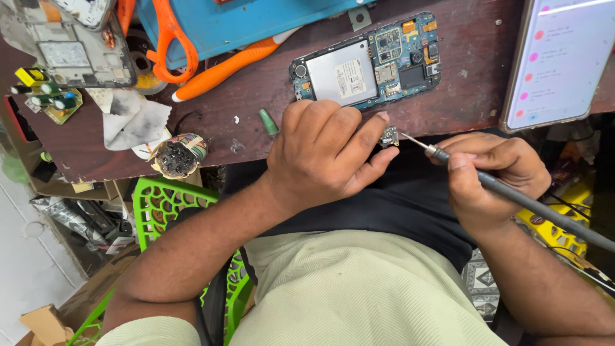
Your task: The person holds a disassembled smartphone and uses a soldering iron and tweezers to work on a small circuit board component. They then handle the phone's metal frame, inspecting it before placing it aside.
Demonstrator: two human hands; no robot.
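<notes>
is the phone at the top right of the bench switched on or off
On. The phone at the bench's right edge has a lit white screen showing a list with pink dots.

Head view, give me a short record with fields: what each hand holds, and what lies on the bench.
left hand: pinches small dark circuit module at the bench edge
right hand: grips grey pen-shaped soldering iron, tip near the module
bench: brown wooden table
on bench: opened phone with blue circuit board, orange-handled scissors, lit phone screen
</notes>
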